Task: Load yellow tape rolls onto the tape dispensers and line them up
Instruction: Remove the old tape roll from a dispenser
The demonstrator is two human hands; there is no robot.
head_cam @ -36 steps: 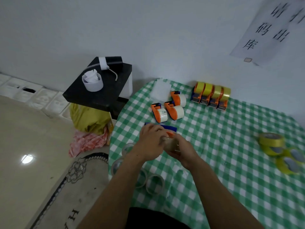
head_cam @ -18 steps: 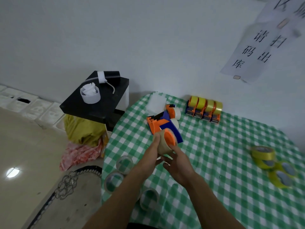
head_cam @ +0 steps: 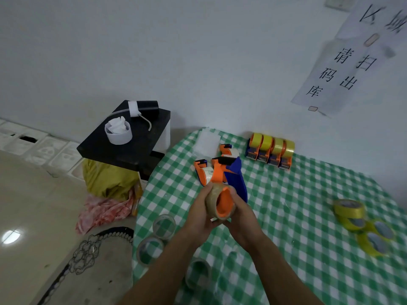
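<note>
Green-checked table (head_cam: 288, 208) open right of dispenser (head_cam: 222, 202)

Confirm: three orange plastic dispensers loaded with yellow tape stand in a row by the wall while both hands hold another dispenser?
No: the head view shows four orange plastic dispensers loaded with yellow tape in that row, not three. The left hand and right hand do hold another orange-and-blue dispenser.
</note>
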